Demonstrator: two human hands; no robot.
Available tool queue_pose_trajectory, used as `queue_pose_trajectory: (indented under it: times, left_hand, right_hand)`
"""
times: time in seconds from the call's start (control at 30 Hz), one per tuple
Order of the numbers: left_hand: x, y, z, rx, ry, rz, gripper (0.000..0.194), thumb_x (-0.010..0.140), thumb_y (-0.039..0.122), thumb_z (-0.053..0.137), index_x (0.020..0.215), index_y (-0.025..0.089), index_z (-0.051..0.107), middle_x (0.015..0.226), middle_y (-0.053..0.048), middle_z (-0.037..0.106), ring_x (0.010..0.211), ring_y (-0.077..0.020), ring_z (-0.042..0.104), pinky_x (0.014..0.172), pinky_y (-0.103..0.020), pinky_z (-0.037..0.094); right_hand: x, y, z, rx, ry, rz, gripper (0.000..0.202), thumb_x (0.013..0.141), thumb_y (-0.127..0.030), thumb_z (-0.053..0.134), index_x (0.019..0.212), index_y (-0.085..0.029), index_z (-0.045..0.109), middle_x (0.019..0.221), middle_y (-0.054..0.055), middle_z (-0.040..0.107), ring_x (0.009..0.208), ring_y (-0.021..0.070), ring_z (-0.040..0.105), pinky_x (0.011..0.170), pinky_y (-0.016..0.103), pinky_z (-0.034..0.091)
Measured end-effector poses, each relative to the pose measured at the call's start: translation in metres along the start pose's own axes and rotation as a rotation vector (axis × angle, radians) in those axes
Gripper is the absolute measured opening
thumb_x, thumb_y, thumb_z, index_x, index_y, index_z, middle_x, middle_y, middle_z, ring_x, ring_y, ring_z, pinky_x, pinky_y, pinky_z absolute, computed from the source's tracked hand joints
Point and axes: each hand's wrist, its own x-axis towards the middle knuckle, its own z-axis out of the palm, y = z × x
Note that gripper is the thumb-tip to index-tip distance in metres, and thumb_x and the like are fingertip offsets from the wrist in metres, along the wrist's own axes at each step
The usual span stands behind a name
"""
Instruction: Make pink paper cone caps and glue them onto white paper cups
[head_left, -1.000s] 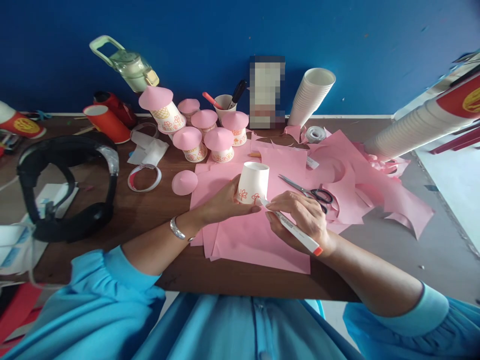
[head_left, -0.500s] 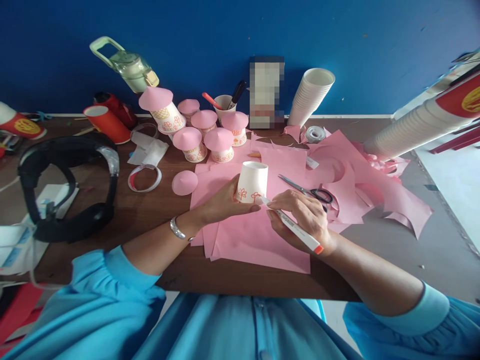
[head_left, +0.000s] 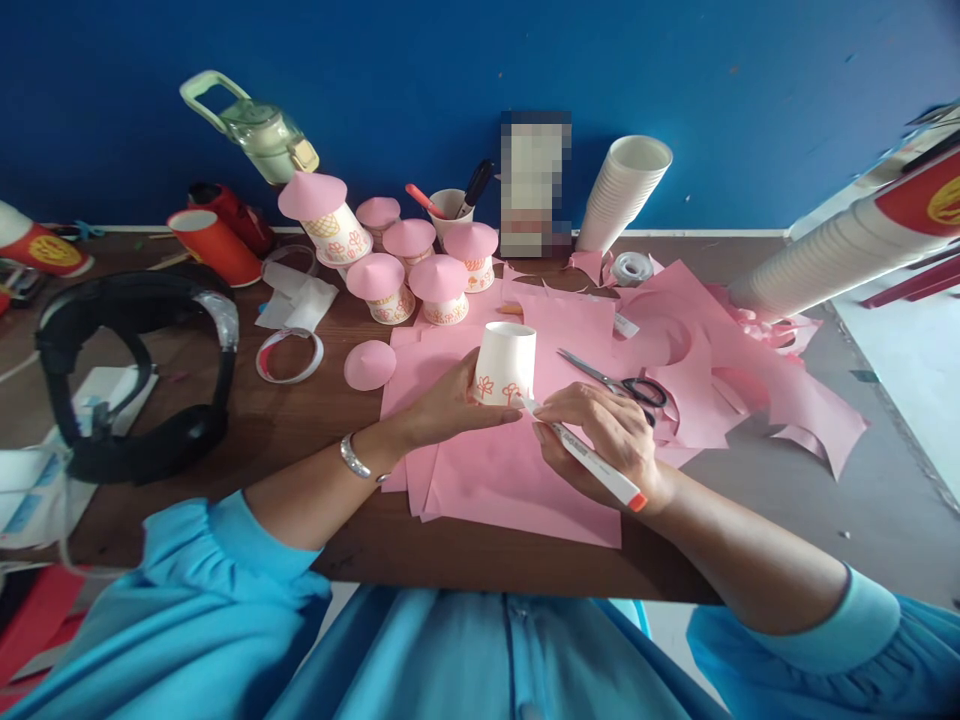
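A white paper cup (head_left: pixel 506 352) is held upside down by my left hand (head_left: pixel 454 405), its fingers wrapped round the lower side. Orange flower drawings run along the cup's lower edge. My right hand (head_left: pixel 600 440) grips a white marker (head_left: pixel 600 468) with an orange end cap. The marker's tip is at the cup, by the right-hand flower. Below both hands lie sheets of pink paper (head_left: pixel 517 490). Scissors (head_left: pixel 607 380) with black handles rest on the paper just beyond my right hand.
Several decorated cups with pink cone roofs (head_left: pixel 439 280) stand behind the left hand. A loose pink cone (head_left: pixel 370 365) and a tape ring (head_left: pixel 289 357) lie left. Stacked white cups (head_left: pixel 622 190) stand at the back, pink scraps (head_left: pixel 720 370) at right. A black headset (head_left: pixel 135 370) lies far left.
The marker's tip has shifted very slightly along the cup's lower edge, and a little more orange line shows by the right-hand flower. The cup and left hand stay in place.
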Motion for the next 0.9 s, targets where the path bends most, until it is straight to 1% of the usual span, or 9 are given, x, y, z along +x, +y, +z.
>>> queue_pose_trajectory:
  times: [0.2,0.4,0.57,0.67,0.8,0.9]
  left_hand:
    - [-0.0018,0.0038,0.0007,0.016,0.009,-0.004,0.052,0.077,0.049,0.085,0.110,0.018,0.059,0.105,-0.007,0.068,0.095,-0.0224,0.065,0.079,-0.033,0.053]
    - [-0.0008,0.0003,0.0003,0.037,0.005,0.023,0.054,0.077,0.051,0.085,0.111,0.018,0.059,0.104,-0.006,0.068,0.094,-0.0220,0.064,0.077,-0.032,0.054]
    - [-0.0005,-0.0004,0.0006,0.037,0.013,0.029,0.057,0.077,0.050,0.085,0.115,0.019,0.057,0.108,-0.007,0.067,0.096,-0.0225,0.064,0.077,-0.033,0.054]
    - [-0.0003,0.0003,0.0007,0.041,0.011,0.023,0.057,0.077,0.049,0.085,0.116,0.018,0.057,0.107,-0.007,0.067,0.095,-0.0223,0.064,0.077,-0.033,0.053]
    - [0.0001,0.0012,0.0013,0.043,0.009,0.024,0.054,0.077,0.049,0.085,0.112,0.018,0.058,0.105,-0.006,0.066,0.094,-0.0215,0.063,0.078,-0.033,0.053]
    - [-0.0005,0.0008,0.0006,0.036,0.021,0.012,0.058,0.076,0.050,0.086,0.115,0.018,0.057,0.107,-0.007,0.066,0.097,-0.0229,0.063,0.079,-0.034,0.054]
  right_hand:
    - [-0.0010,-0.0006,0.0010,0.012,-0.006,0.000,0.022,0.088,-0.004,0.062,0.100,-0.022,0.059,0.075,0.000,0.070,0.062,0.0147,0.069,0.057,0.027,0.057]
    - [-0.0004,-0.0011,0.0010,0.025,-0.014,-0.011,0.024,0.085,-0.001,0.063,0.099,-0.020,0.059,0.076,0.002,0.071,0.063,0.0157,0.069,0.057,0.027,0.057]
    - [-0.0002,-0.0012,0.0003,0.031,-0.029,-0.009,0.023,0.086,-0.001,0.064,0.098,-0.020,0.059,0.076,0.003,0.071,0.063,0.0156,0.069,0.057,0.027,0.057]
    - [-0.0009,-0.0011,0.0008,0.033,-0.033,-0.010,0.022,0.087,-0.002,0.064,0.099,-0.020,0.059,0.077,0.003,0.071,0.064,0.0160,0.069,0.058,0.027,0.058]
    - [-0.0016,-0.0010,0.0018,0.037,-0.036,0.000,0.022,0.088,-0.003,0.064,0.101,-0.020,0.059,0.078,0.003,0.071,0.065,0.0157,0.069,0.057,0.027,0.058]
    - [-0.0004,0.0005,-0.0021,0.053,-0.022,-0.025,0.024,0.089,-0.004,0.065,0.105,-0.021,0.060,0.079,0.003,0.070,0.066,0.0161,0.069,0.058,0.028,0.059]
